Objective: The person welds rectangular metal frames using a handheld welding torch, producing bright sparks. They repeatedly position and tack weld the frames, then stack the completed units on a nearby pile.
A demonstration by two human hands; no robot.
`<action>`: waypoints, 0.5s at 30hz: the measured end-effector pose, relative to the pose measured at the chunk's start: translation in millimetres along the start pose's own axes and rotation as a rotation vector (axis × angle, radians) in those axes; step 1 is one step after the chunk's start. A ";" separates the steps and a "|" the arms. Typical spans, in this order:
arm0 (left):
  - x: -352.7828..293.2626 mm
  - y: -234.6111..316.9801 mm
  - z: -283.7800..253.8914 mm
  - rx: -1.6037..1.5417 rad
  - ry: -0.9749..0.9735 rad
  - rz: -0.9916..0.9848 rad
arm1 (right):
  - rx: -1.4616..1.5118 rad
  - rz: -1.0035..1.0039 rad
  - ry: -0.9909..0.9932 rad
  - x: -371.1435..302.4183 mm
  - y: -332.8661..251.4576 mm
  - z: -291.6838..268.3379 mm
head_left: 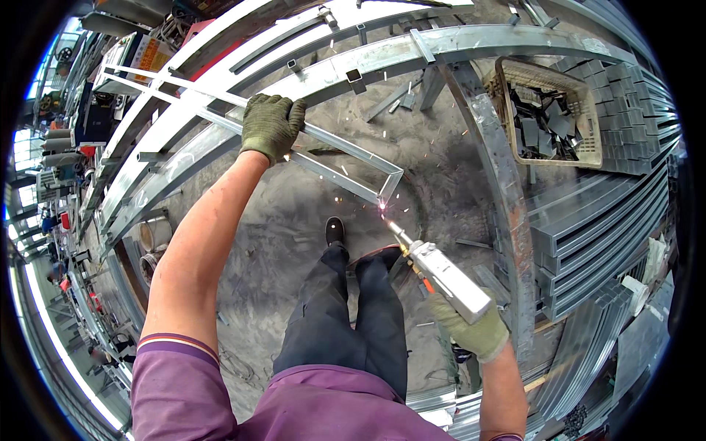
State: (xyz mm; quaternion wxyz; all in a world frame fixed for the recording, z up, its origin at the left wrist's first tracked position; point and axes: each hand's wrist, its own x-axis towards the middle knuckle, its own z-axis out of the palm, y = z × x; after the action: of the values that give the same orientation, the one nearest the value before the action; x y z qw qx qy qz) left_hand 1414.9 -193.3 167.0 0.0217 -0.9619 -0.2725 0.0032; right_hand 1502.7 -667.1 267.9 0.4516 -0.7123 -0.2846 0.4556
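My left hand (272, 126), in a dark green glove, is closed round the long bars of a narrow metal frame (334, 176). The frame reaches from the upper left to a closed end below the middle of the view. In my right hand (478, 331), also gloved, is a white handheld welding gun (446, 275) with a brass-coloured part and an orange-red piece near its front. Its nozzle points up and left at the frame's near corner. A bright pinkish spot glows there and sparks fly around it. The glove hides the gun's grip.
A steel beam (353, 73) crosses behind the frame, and a scuffed upright beam (491, 158) stands at right. Beyond that are a beige plastic crate (509, 140) of cut metal pieces and stacked square tubes (588, 228). My shoe (334, 229) is on the grey floor below the frame.
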 end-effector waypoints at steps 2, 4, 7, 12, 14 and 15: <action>1.2 -1.0 1.6 -0.058 0.054 0.034 | 0.072 0.120 -0.005 2.2 -3.9 4.1; 0.7 1.4 0.0 -0.101 0.002 0.057 | -0.021 0.044 0.021 -6.0 1.8 5.3; -1.3 3.6 -2.5 -0.070 0.063 0.058 | -0.067 -0.026 0.085 -11.7 5.3 1.8; -0.3 -3.4 4.2 -0.092 0.071 0.063 | -0.060 -0.074 0.123 0.2 -5.4 -8.8; 0.1 -1.4 2.9 -0.086 0.069 0.063 | -0.078 -0.069 0.123 6.0 -9.2 -11.4; 0.3 -0.5 2.0 -0.083 0.067 0.063 | -0.075 -0.065 0.121 8.7 -9.3 -12.2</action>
State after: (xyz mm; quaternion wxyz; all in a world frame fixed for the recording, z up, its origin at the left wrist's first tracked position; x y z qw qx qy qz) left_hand 1414.8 -192.6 165.1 -0.0090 -0.9697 -0.2409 -0.0397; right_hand 1517.5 -660.7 275.1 0.4555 -0.7453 -0.2966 0.3861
